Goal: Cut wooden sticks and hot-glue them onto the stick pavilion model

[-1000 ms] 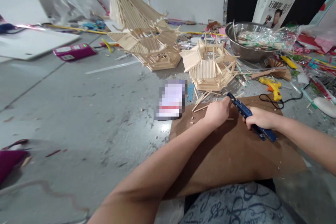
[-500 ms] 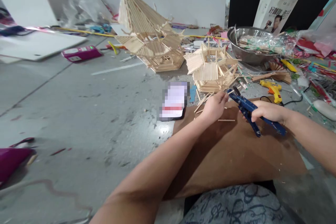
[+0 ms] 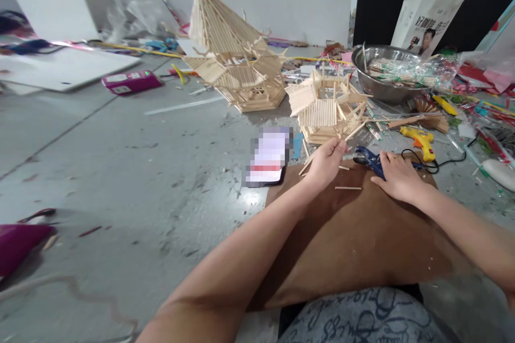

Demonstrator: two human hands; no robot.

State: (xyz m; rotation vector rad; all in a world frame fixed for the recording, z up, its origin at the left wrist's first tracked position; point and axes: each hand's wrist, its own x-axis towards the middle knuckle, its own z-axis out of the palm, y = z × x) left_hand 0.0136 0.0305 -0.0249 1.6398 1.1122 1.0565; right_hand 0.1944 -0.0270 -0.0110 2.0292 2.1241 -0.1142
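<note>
My left hand [image 3: 330, 156] is closed in a pinch on a thin wooden stick [image 3: 355, 132], which points up and to the right from the fingertips. On the brown board, blue pliers [image 3: 372, 159] lie under my right hand [image 3: 400, 174], whose fingers are spread over the handles with the thumb apart. Just beyond my left hand stands a small many-sided stick structure [image 3: 317, 111]. A loose short stick [image 3: 348, 188] lies between my hands on the brown board [image 3: 362, 241], and a few more are partly hidden by my left hand.
A phone [image 3: 267, 155] lies left of the board. Behind stand a tall stick pagoda [image 3: 249, 75] and a metal bowl [image 3: 362, 72] of packaged sticks. To the right are a yellow glue gun [image 3: 418, 139] with its cord and scattered craft scraps. A purple device [image 3: 132, 83] sits far left.
My right hand has lowered the pliers onto the board and its grip has loosened. My left hand stays nearly in place, with the stick now away from the pliers' jaws.
</note>
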